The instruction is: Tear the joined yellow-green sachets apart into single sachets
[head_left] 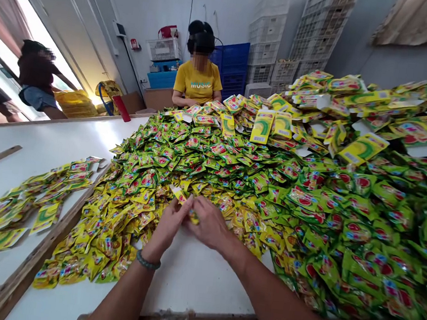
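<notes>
1. Left hand [174, 219]: bare, with slim fingers; the nails are too small in view to make out.
2. Left wrist: one bracelet [148, 262], a single strand of small, rounded beads set close together. It is a dark, muted blue-green with a slight shine, and it curves across the wrist just below the hand. Any marking on the beads is too small to read.
3. Left forearm [122, 288]: bare, narrow at the wrist and broader toward the elbow.
4. Right hand [210, 224]: bare, its back smooth and rounded, its fingers partly hidden.
5. Right wrist and right forearm [278, 307]: bare, smooth, widening evenly from the wrist.
</notes>
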Motion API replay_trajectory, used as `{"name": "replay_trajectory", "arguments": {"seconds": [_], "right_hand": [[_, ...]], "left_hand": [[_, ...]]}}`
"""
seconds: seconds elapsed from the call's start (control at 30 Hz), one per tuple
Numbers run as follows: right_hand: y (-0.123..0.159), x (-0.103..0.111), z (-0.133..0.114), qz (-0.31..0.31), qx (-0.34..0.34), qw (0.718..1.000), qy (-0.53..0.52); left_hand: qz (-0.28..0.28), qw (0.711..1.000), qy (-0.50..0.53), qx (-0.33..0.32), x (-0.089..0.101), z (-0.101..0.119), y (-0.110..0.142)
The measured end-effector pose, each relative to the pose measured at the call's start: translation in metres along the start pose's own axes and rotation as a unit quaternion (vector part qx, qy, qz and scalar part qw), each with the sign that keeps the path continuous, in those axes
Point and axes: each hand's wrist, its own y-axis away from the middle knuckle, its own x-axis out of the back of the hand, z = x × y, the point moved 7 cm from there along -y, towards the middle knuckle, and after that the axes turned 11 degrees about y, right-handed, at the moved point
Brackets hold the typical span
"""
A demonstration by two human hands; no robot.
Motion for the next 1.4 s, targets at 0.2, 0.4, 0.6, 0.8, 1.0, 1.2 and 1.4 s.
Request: {"name": "replay_trajectory", "arguments": {"seconds": [0.2,0.4,0.6,0.8,1.0,1.2,1.4], "right_hand": [[0.006,-0.011,0.013,-0.115,0.040,0.992,-0.019],[0.006,-0.025,0.041,-0.144,0.003,0.984,0.100],[0.000,-0.017,0.045,-0.095,-0.034,0.991,0.086],[0.004,-0.022,0.031,-0.097,0.032,0.993,0.061],[0.000,-0.022,0.040,-0.097,-0.018,0.991,0.092],[-0.005,0.000,0.069,0.020,-0.168,0.984,-0.051],[-0.007,-0.009,0.085,0.092,-0.237,0.912,-0.324]], "left_hand": [[0.004,0.995,0.080,0.064,0.019,0.001,0.001],[-0.039,0.986,0.115,0.110,0.025,0.003,0.008],[-0.058,0.988,0.087,0.118,0.019,-0.001,0.012],[-0.050,0.995,0.080,0.030,0.020,0.010,0.008],[-0.043,0.999,0.012,0.007,0.023,0.008,0.003],[-0.047,0.995,-0.077,0.040,0.027,0.004,0.005],[-0.128,0.985,-0.073,0.084,0.010,0.003,0.014]]}}
